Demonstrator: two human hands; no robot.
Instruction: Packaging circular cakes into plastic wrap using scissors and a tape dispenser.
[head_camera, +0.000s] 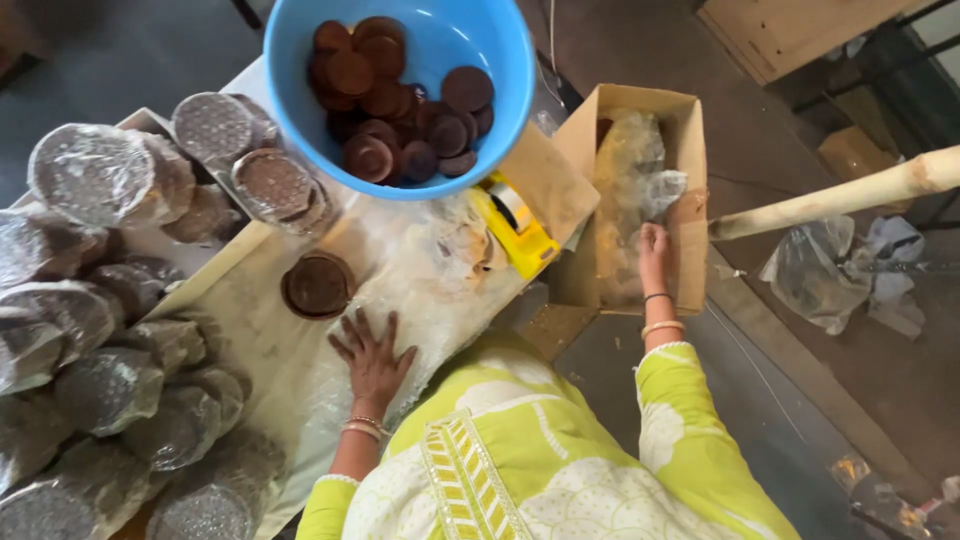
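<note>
The left hand (372, 358) lies flat, fingers spread and holding nothing, on a crinkled sheet of clear plastic film (420, 280) spread over the pale bench (245, 330). Just beside this hand, up and to its left, a stack of dark brown round discs (318, 285) rests on the bench surface. The right hand (654, 256) reaches into an open brown cardboard box (690, 160) standing to the right of the bench; its fingers rest on the clear plastic liner (630, 170) inside the box, and whether the grip is closed on the liner cannot be told. Between the film and the box lies a yellow tape dispenser (518, 228) with a roll of clear tape. Above the film sits a round blue plastic bowl (480, 40) holding loose dark brown discs (400, 100). The left side of the bench carries many round bundles of discs wrapped in clear plastic (110, 390), piled touching one another. A pale wooden pole (840, 195) extends to the right of the box, with crumpled clear plastic bags (815, 275) on the floor below it.
</note>
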